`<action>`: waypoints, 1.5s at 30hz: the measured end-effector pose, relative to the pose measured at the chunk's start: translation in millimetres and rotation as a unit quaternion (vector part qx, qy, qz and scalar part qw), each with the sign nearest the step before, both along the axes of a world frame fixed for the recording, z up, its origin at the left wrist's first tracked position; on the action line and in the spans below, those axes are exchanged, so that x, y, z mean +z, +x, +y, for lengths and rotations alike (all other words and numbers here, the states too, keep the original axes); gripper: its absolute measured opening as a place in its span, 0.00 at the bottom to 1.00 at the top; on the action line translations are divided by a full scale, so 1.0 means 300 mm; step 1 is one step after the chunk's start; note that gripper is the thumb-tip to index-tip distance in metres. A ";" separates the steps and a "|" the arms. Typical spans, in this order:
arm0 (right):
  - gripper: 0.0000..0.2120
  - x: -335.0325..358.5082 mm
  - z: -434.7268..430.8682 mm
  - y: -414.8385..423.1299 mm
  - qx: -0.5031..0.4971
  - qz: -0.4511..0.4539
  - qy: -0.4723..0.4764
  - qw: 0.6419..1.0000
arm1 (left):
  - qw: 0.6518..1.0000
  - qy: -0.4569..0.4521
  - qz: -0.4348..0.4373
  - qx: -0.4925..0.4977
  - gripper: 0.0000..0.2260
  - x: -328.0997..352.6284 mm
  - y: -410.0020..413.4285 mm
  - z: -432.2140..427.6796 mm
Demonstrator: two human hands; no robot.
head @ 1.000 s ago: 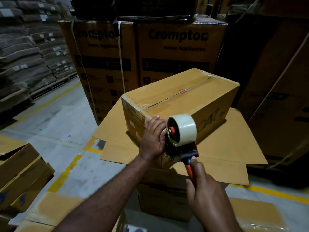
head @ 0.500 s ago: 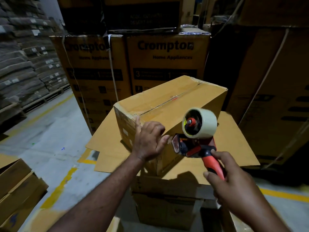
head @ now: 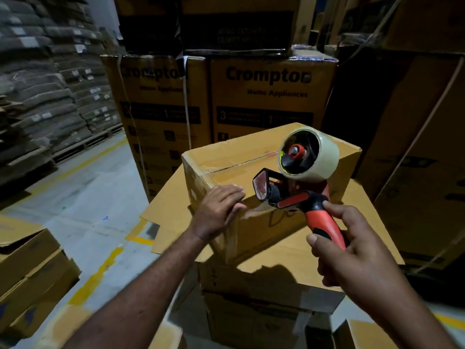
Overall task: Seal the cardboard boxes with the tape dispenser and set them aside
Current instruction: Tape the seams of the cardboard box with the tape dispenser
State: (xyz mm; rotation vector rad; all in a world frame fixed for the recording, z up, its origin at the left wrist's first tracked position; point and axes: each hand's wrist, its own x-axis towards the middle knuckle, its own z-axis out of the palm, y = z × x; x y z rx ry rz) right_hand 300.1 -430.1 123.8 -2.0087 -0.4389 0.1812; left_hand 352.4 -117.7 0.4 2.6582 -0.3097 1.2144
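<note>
The cardboard box (head: 254,230) stands on a flat cardboard sheet (head: 372,222), which lies over a lower carton (head: 254,321) in the middle of the scene. Its top flaps are closed, with a seam running across the top.

The left hand (head: 218,208) rests on the box's near top edge, with its fingers laid over the corner and pressing down, not wrapped round anything. The right hand (head: 357,255) grasps the red handle of the tape dispenser (head: 299,197). The dispenser is held up over the near right side of the box, its cutter end pointing left, close to the left fingers. A pale tape roll (head: 324,157) sits on top.

Beyond the box stand tall Crompton cartons (head: 271,96). Stacked sacks (head: 37,84) fill the far left. More boxes (head: 30,268) sit on the floor (head: 95,212) at near left.
</note>
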 end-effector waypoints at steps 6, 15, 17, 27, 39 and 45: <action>0.26 0.056 0.127 0.060 0.037 -0.039 0.089 0.995 | 0.953 -0.282 0.044 0.106 0.29 -0.032 -0.107 0.184; 0.25 -0.050 0.617 0.288 0.120 -0.015 0.207 0.971 | 0.905 -0.423 -0.049 0.021 0.34 -0.116 -0.078 0.139; 0.24 -0.062 0.713 0.332 0.139 0.019 0.246 0.959 | 0.904 -0.423 -0.060 0.017 0.37 -0.119 -0.068 0.149; 0.19 -0.086 0.900 0.437 0.114 0.183 0.348 0.913 | 0.870 -0.489 -0.064 -0.004 0.34 -0.161 -0.066 0.135; 0.21 -0.102 0.886 0.424 0.171 0.170 0.304 0.922 | 0.960 -0.234 -0.015 0.156 0.26 -0.208 -0.136 0.196; 0.23 -0.105 0.876 0.433 0.164 0.176 0.321 0.916 | 0.932 -0.240 0.245 0.113 0.27 -0.075 -0.198 0.496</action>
